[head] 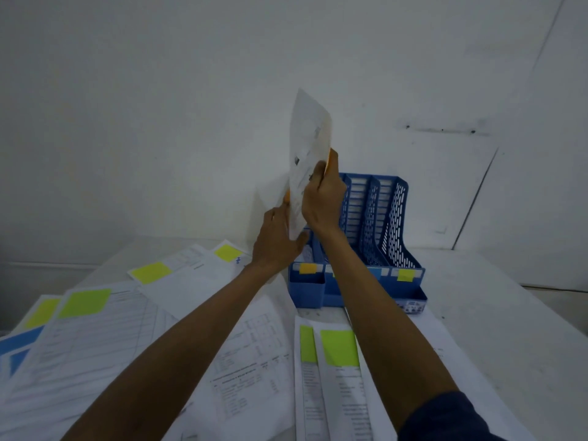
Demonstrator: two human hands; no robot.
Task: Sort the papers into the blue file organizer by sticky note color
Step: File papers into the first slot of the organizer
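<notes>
Evidently early: both hands, left [276, 240] and right [323, 192], pinch an orange-noted paper [307, 144] above the blue file organizer [394, 224]'s left slot; many yellow-noted sheets [86, 316] remain on the table [496, 313].

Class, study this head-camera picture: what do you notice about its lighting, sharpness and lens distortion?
Head view: dim, flat, bluish light with soft shadows and no glare; the white printed sheet held upright by the left hand and right hand is motion-blurred; the blue plastic file organizer stays fairly sharp; wide-angle stretch lengthens the forearms and skews the papers on the white table near the edges.
</notes>
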